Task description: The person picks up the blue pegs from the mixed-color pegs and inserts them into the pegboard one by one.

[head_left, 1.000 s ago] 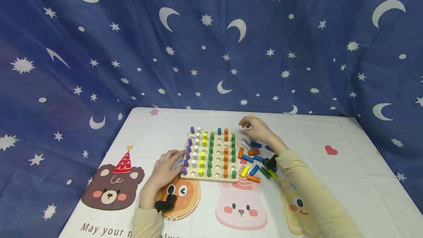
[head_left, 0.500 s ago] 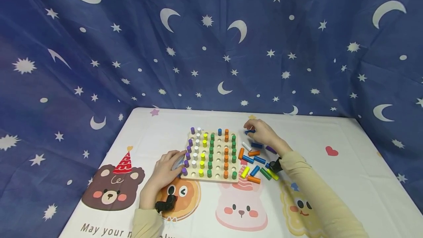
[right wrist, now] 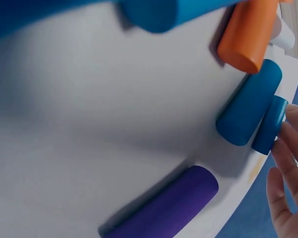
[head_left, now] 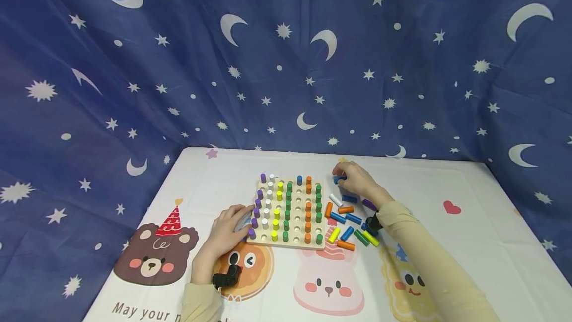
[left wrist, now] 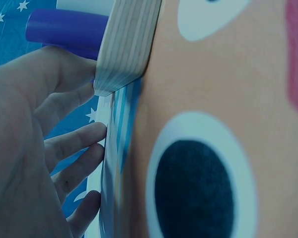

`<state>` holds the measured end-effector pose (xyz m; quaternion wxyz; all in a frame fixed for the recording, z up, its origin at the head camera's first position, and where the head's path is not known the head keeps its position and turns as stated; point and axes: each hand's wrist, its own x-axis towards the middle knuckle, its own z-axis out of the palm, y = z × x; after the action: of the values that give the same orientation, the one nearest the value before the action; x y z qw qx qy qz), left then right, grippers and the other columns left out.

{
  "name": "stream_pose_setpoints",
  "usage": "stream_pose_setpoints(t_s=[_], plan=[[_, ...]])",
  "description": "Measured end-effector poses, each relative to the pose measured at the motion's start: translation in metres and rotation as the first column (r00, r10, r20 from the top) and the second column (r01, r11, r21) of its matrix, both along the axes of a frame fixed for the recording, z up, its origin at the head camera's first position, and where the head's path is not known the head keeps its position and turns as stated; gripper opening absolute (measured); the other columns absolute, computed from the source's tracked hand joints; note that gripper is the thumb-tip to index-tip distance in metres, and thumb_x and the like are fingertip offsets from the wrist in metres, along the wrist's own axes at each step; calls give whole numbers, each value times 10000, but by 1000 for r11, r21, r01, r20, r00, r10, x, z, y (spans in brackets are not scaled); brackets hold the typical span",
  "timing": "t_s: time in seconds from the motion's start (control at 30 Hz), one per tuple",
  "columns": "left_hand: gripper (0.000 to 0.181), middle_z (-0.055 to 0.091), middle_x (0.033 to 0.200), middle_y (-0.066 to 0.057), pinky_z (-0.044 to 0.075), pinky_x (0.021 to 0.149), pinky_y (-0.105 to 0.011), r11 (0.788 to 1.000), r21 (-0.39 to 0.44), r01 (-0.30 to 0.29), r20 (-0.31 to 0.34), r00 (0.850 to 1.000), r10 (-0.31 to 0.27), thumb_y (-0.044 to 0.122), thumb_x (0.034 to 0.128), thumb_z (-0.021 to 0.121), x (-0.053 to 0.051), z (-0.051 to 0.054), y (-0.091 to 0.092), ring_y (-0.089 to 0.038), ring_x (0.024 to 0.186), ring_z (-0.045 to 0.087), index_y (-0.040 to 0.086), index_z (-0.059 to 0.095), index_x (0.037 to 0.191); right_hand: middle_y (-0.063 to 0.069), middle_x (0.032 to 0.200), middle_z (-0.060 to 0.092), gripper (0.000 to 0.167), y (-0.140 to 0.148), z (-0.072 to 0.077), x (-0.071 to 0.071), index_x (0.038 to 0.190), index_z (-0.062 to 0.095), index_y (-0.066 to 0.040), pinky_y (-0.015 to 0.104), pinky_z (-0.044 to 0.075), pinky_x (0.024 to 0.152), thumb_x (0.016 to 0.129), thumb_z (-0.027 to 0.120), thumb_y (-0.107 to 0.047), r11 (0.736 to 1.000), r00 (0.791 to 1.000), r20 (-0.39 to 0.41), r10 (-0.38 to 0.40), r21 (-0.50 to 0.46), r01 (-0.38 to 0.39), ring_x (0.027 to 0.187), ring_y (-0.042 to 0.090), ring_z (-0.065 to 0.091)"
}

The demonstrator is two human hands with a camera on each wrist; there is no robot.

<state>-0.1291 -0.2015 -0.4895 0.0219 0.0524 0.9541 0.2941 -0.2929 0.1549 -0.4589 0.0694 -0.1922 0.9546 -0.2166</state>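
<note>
A light wooden pegboard stands on the tablecloth, with columns of purple, white, yellow, green and orange pegs upright in its holes. One blue peg is at the back. My left hand rests against the board's left side; in the left wrist view its thumb touches the board's corner beside a purple peg, the other fingers spread loosely along the edge. Beyond the board's back right corner, my right hand pinches a loose blue peg between thumb and fingers, low over the cloth.
Loose pegs lie right of the board: several blue ones, orange pegs, yellow pegs, a green peg, a white peg and a purple peg. A blue star-and-moon curtain hangs behind the table.
My right hand has moved right, away from the board's back right corner, and a blue peg now shows at its fingertips. My left hand stays at the board; the head view shifted slightly.
</note>
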Motion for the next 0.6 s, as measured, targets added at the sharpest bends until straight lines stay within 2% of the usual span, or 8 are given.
stream_pose_setpoints(t_s=[0.43,0.6], plan=[[521,480,1386,-93,286,1070,-594,1000,9,-6,-5,1000,6,246,902,595,0,-1,0,-335,1292,410,228,490,1412,77,1000,673,232,-1,-5,-3,1053,696,-104,424,487,841,822,689,-78,996,999,-52,11,87,-6,943,240,540],[517,478,1390,-93,278,1075,-596,1000,10,-10,0,1000,10,240,904,594,0,-1,1,-337,1302,400,231,492,1410,72,1006,682,222,-2,-8,-4,1036,705,-107,417,485,844,817,688,-72,996,998,-66,1,91,4,939,233,535]])
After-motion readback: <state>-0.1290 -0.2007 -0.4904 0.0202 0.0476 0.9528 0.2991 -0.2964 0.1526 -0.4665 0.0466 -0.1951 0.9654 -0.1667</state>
